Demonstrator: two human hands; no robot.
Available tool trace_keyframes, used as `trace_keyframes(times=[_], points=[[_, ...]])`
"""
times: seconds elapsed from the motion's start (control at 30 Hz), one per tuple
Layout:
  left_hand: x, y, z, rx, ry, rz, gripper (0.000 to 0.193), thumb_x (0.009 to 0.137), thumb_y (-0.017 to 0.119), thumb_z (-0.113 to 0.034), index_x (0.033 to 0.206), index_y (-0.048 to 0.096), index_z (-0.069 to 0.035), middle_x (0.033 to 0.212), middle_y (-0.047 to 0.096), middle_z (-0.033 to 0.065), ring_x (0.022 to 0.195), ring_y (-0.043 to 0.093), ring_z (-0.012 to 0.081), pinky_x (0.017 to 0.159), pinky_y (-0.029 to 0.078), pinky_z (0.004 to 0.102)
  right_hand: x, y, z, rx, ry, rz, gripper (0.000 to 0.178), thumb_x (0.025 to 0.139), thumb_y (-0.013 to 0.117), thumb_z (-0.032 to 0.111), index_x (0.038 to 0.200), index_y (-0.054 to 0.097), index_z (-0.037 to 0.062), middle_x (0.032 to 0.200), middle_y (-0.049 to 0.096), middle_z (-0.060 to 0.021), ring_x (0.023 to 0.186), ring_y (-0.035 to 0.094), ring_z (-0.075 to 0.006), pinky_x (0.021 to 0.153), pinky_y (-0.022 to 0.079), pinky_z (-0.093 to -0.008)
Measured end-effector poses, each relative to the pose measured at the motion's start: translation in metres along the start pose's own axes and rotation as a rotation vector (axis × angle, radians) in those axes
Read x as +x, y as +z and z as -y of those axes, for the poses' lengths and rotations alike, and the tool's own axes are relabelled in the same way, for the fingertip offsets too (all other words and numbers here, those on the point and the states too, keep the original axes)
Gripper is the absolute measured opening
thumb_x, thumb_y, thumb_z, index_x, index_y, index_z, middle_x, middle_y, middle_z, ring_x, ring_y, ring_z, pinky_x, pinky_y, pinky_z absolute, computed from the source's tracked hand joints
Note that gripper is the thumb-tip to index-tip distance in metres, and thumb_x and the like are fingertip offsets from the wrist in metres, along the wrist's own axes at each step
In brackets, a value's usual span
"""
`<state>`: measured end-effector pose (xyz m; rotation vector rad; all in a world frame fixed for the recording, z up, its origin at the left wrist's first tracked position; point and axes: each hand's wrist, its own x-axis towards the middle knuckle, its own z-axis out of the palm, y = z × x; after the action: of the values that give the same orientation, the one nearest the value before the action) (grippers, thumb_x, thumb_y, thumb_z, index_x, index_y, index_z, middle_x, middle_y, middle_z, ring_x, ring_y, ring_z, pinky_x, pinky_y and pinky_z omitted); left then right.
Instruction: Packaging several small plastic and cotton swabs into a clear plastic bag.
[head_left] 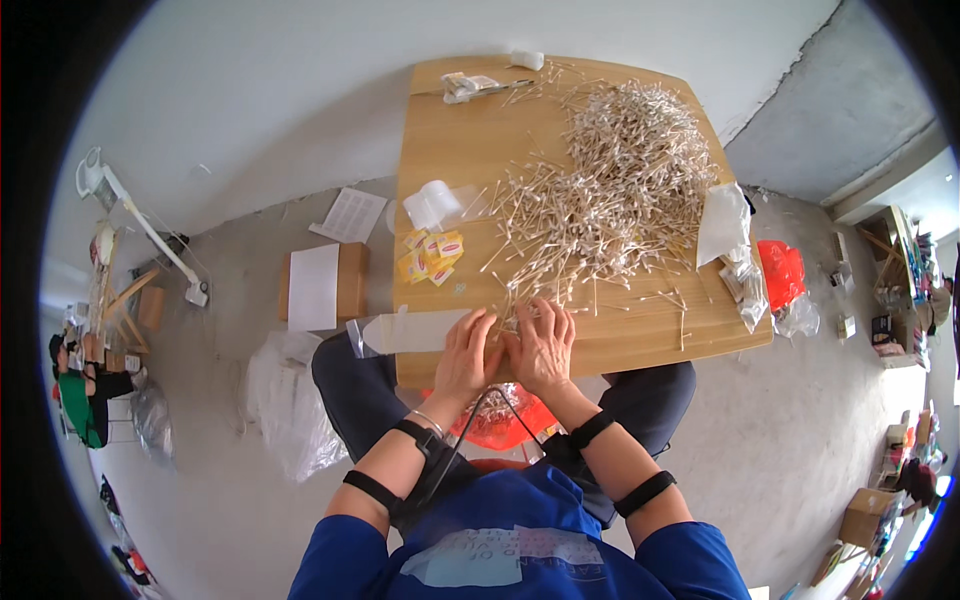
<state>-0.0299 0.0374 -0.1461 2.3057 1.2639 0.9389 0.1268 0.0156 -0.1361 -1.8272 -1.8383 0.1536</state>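
Note:
A big heap of cotton swabs point(640, 180) spreads over the wooden table point(480, 130), thinning out toward the near edge. At that edge my left hand point(465, 357) and my right hand point(543, 348) are close together, fingers curled round a small bunch of cotton swabs whose ends show between them. The hands hide most of this bunch. Beside my left hand lies a flat stack of clear plastic sleeves point(415, 332), reaching over the table's left edge. Yellow printed cards point(430, 256) lie farther up on the left, with translucent white plastic pieces point(432, 205) beyond them.
A red bag point(497, 420) hangs open below the table edge, between my knees. White plastic bags point(727, 228) lie along the right edge, and another red bag point(781, 272) is beyond it. A cardboard box point(352, 285) and clear plastic wrapping point(290, 400) are on the floor at left.

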Motion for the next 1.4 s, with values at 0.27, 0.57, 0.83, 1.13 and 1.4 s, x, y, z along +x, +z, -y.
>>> trace_keyframes(times=[0.27, 0.57, 0.83, 1.13, 1.4], points=[[0.000, 0.001, 0.005, 0.045, -0.033, -0.025, 0.048, 0.080, 0.069, -0.017, 0.124, 0.054, -0.005, 0.133, 0.048, 0.0159, 0.122, 0.045, 0.0390, 0.104, 0.038, 0.0466, -0.001, -0.017, -0.015, -0.002, -0.149, 0.124, 0.054, 0.084, 0.062, 0.025, 0.135, 0.051, 0.0121, 0.137, 0.049, -0.0077, 0.127, 0.041, -0.0303, 0.106, 0.026, -0.0498], [0.010, -0.010, 0.004, 0.047, -0.113, -0.152, 0.051, 0.074, 0.074, -0.003, 0.121, 0.053, -0.004, 0.129, 0.050, 0.0161, 0.117, 0.048, 0.0376, 0.100, 0.042, 0.0438, 0.012, -0.030, -0.071, -0.185, -0.043, -0.024, 0.058, 0.079, 0.067, 0.026, 0.132, 0.053, 0.0098, 0.142, 0.043, -0.0099, 0.132, 0.034, -0.0341, 0.111, 0.019, -0.0537], [0.004, -0.023, 0.035, 0.035, -0.042, -0.044, 0.045, 0.073, 0.075, -0.007, 0.114, 0.058, -0.005, 0.119, 0.057, 0.0119, 0.112, 0.051, 0.0342, 0.096, 0.043, 0.0435, 0.001, -0.017, -0.042, -0.060, -0.142, 0.046, 0.049, 0.075, 0.071, 0.029, 0.120, 0.061, 0.0124, 0.131, 0.050, -0.0093, 0.126, 0.039, -0.0338, 0.108, 0.023, -0.0529], [0.004, -0.026, 0.025, 0.043, -0.104, -0.100, 0.044, 0.074, 0.076, -0.015, 0.114, 0.059, -0.005, 0.116, 0.059, 0.0103, 0.113, 0.053, 0.0319, 0.097, 0.043, 0.0428, 0.038, -0.020, -0.054, -0.137, -0.077, -0.091, 0.045, 0.075, 0.073, 0.022, 0.118, 0.063, 0.0162, 0.127, 0.051, -0.0070, 0.121, 0.041, -0.0328, 0.105, 0.029, -0.0511], [0.007, -0.032, 0.019, 0.082, -0.058, -0.049, 0.048, 0.074, 0.076, -0.028, 0.113, 0.059, -0.006, 0.117, 0.059, 0.0086, 0.113, 0.052, 0.0302, 0.098, 0.041, 0.0428, 0.048, 0.001, -0.034, -0.047, -0.283, -0.043, 0.034, 0.075, 0.073, 0.019, 0.108, 0.070, 0.0219, 0.123, 0.056, -0.0048, 0.119, 0.046, -0.0305, 0.103, 0.034, -0.0488]])
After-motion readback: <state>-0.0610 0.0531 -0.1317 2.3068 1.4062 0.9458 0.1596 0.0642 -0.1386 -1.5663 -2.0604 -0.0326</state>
